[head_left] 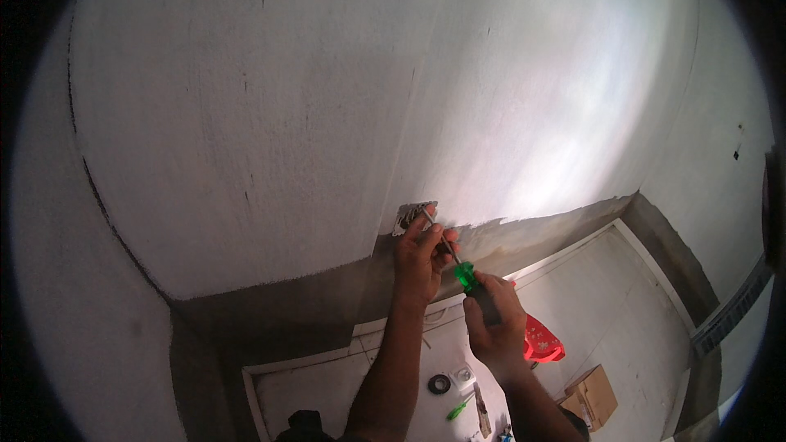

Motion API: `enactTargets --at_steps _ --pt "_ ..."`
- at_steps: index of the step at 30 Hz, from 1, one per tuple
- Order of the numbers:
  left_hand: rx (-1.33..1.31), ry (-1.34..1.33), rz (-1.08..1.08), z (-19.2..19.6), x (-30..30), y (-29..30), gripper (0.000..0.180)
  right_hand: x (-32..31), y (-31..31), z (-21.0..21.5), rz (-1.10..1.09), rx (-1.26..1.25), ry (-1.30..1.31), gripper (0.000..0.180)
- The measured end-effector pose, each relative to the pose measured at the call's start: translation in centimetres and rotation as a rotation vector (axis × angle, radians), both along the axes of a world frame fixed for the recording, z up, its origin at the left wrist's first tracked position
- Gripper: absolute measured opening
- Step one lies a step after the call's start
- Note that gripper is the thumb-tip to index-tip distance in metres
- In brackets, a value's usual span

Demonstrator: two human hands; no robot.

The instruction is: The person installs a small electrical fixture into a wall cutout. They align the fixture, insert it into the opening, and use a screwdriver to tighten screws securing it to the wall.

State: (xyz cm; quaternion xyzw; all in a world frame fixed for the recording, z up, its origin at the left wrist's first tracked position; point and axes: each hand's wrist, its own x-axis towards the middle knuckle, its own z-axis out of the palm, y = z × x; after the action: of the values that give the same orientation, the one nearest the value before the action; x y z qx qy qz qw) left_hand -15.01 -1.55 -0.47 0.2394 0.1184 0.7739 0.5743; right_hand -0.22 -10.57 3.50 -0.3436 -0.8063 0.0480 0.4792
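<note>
A screwdriver (464, 272) with a green handle and a thin metal shaft slants up toward the wall. Its handle is gripped in my right hand (498, 323), fingers wrapped round it. My left hand (422, 260) is closed about the shaft near the tip, with the index finger reaching to the wall box. That wall box (404, 218) is a small square recess with a pale, rough edge, partly covered by my left fingers. Whether a screw sits at the tip is hidden by the fingers.
On the white floor below lie a roll of black tape (440, 384), a white square fitting (463, 376), a small green screwdriver (457, 411), a red object (542, 342) and a cardboard box (595, 397). A grey unpainted band (278, 319) runs along the wall's foot.
</note>
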Motion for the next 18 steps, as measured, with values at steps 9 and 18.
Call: enactTargets --at_steps 9,18 --pt "0.064 -0.034 -0.024 -0.4 0.3 -0.1 0.049 0.1 0.0 -0.2 0.029 0.042 0.014 0.039" --pt "0.061 -0.063 -0.037 -0.6 0.1 0.2 0.042 -0.1 -0.3 0.8 0.019 -0.029 -0.029 0.038"
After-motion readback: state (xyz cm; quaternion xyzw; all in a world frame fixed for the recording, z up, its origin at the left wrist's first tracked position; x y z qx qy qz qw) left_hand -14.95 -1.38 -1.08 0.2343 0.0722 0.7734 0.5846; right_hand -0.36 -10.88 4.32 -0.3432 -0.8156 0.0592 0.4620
